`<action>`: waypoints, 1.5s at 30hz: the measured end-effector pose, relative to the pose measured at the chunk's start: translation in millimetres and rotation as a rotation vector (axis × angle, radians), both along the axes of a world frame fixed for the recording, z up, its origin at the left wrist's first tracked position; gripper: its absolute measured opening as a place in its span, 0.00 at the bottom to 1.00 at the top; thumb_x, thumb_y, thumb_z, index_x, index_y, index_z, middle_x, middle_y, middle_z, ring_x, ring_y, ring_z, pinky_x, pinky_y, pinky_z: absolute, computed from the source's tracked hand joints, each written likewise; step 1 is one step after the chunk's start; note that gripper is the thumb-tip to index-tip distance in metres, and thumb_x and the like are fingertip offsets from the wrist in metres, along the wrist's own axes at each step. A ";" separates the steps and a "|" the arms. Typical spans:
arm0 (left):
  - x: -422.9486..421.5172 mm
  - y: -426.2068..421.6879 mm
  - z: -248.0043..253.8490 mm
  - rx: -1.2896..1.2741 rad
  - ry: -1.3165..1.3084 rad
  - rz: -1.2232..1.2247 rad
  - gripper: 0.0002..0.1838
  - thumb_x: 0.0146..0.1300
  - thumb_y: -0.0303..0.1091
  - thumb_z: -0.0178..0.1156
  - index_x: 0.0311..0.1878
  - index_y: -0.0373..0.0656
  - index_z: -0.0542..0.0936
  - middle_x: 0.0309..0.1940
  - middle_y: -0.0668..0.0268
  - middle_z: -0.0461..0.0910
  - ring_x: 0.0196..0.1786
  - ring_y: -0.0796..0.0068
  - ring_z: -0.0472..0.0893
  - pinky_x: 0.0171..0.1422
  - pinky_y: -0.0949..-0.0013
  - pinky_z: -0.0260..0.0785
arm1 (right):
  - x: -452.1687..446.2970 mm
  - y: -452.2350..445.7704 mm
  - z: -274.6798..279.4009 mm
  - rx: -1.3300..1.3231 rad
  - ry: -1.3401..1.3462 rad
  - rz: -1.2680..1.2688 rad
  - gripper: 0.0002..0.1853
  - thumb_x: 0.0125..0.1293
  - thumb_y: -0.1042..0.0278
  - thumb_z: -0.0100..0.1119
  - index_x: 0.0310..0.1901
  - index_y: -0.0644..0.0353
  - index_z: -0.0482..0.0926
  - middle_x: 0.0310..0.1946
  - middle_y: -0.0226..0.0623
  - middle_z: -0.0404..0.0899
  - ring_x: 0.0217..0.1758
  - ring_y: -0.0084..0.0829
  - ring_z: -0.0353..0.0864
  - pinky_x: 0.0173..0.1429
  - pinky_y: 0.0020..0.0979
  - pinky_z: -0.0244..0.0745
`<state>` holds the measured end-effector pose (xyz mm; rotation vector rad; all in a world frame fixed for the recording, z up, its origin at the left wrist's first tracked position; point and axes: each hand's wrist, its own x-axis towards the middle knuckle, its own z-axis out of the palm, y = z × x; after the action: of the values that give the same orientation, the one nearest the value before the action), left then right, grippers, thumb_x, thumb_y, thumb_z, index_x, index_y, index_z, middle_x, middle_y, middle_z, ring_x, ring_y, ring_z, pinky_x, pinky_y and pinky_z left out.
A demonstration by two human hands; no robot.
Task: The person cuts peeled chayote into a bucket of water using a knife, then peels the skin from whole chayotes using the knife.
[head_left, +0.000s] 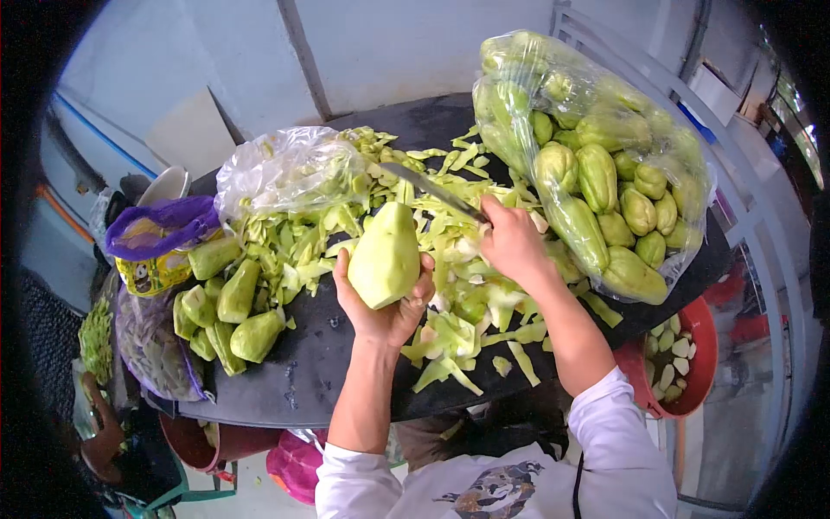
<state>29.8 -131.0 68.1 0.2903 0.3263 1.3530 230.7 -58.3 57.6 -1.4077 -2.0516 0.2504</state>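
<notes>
Left grip (380, 324) cupping a squash (386, 258) that looks fully peeled above the counter (316, 368), right grip (515, 246) closed round a knife (437, 190), peeled-looking ones (258, 336) by the left edge, a big bag (596, 160) by the right edge awaiting peeling.

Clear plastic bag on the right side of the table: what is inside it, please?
Inside the clear plastic bag, many whole green chayotes show through the film. Whatever lies beneath the top ones is covered and cannot be seen.
</notes>
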 end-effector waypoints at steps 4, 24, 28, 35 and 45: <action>-0.7 3.3 0.7 0.134 -0.109 -0.038 0.38 0.65 0.66 0.44 0.63 0.40 0.70 0.41 0.45 0.78 0.24 0.61 0.76 0.28 0.69 0.73 | 3.2 1.5 -3.9 0.051 0.046 -0.046 0.12 0.55 0.76 0.58 0.41 0.61 0.71 0.27 0.51 0.81 0.34 0.56 0.82 0.40 0.54 0.75; -1.1 7.8 -21.5 -0.010 0.237 0.260 0.33 0.64 0.65 0.45 0.54 0.45 0.77 0.42 0.58 0.83 0.43 0.62 0.82 0.43 0.59 0.77 | -37.9 -38.6 -0.5 0.508 -0.048 0.319 0.10 0.60 0.63 0.63 0.29 0.55 0.72 0.16 0.34 0.74 0.18 0.36 0.79 0.21 0.35 0.75; -3.5 5.9 -23.2 0.066 0.150 0.249 0.31 0.67 0.62 0.43 0.54 0.43 0.76 0.44 0.59 0.82 0.45 0.62 0.81 0.45 0.58 0.76 | -29.6 -32.9 0.7 0.392 -0.020 0.243 0.11 0.53 0.66 0.69 0.28 0.55 0.73 0.20 0.34 0.77 0.22 0.38 0.81 0.24 0.37 0.75; -3.7 5.7 -19.8 -0.026 0.228 0.283 0.35 0.62 0.70 0.41 0.52 0.46 0.75 0.42 0.60 0.80 0.36 0.63 0.79 0.32 0.63 0.71 | -26.9 -16.3 -12.7 0.350 -0.091 0.170 0.12 0.61 0.62 0.65 0.29 0.56 0.72 0.19 0.37 0.78 0.21 0.41 0.82 0.23 0.39 0.76; 7.4 1.1 -10.4 -0.014 0.312 0.240 0.32 0.62 0.64 0.46 0.52 0.44 0.75 0.40 0.59 0.81 0.36 0.61 0.81 0.27 0.62 0.70 | -14.2 -3.8 -9.1 0.216 -0.113 0.116 0.05 0.61 0.70 0.62 0.33 0.56 0.74 0.21 0.38 0.80 0.22 0.40 0.83 0.26 0.40 0.77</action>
<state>37.2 -130.0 57.7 0.4630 0.6472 1.5412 216.5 -62.1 48.5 -1.1973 -2.1824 -0.0044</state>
